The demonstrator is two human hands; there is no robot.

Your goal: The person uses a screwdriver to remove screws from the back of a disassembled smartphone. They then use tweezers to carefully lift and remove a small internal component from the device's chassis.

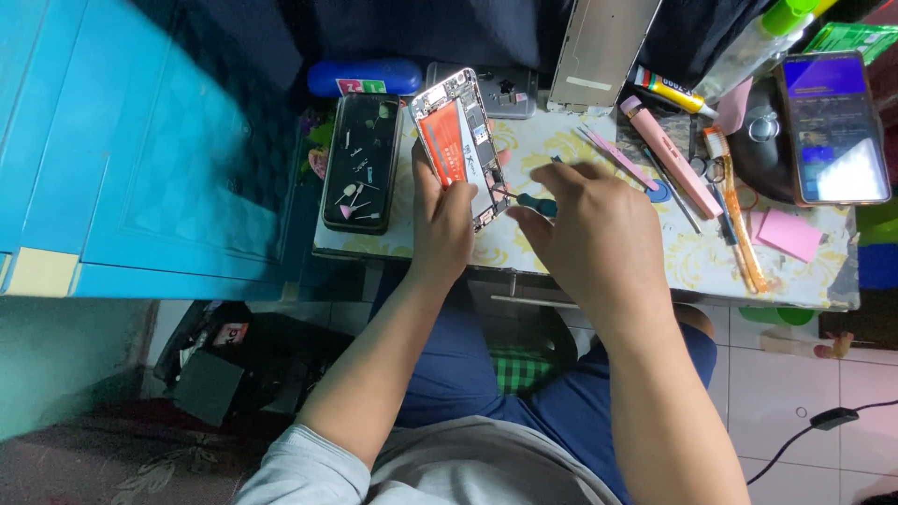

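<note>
Head view is showing the left hand (442,220) gripping an opened phone (461,145), tilted above the floral surface (692,266), while the right hand (589,224) is closing its fingers on a teal-handled screwdriver (538,203) at the phone's 4 o'clock. A dark tray (362,161) of small parts is lying at the phone's 9 o'clock.

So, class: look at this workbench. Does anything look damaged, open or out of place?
The phone in the left hand is opened, its innards bared. Small loose parts lie on a dark tray.
</note>
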